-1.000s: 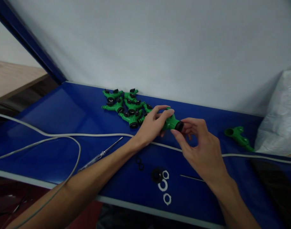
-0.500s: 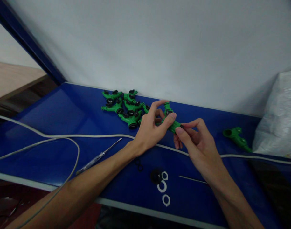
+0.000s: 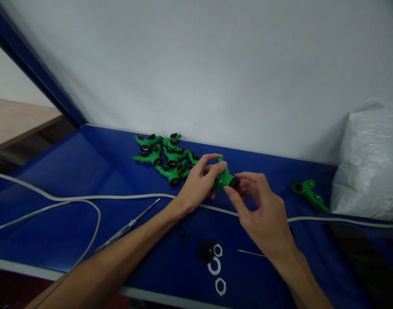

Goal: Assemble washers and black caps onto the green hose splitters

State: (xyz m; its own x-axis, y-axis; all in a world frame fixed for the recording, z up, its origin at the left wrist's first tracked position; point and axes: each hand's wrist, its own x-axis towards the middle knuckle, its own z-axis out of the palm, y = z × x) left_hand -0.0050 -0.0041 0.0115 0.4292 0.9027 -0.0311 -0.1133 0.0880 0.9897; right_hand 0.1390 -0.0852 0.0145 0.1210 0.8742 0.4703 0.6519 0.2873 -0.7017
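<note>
The left hand and right hand meet over a green fitting, held above the blue surface near its middle. The left grip is wrapped about the branched end; the right grip is narrow, thumb and fingers pinching the black collar at the near right end. Behind and left of the left hand, similar green fittings with black knobs lie crowded near the rear edge, where the surface meets the pale wall. A strip of blue separates the right hand from a loose green body, which lies just beside a plastic bag. A white cable crosses the surface from side to side, passing below the hands. Toward the front edge, between the forearms, lie small black rings, a round black part and three white rings; a thin metal shaft extends to the right forearm. A screwdriver lies beside the left forearm, its tip pointing rearward.
</note>
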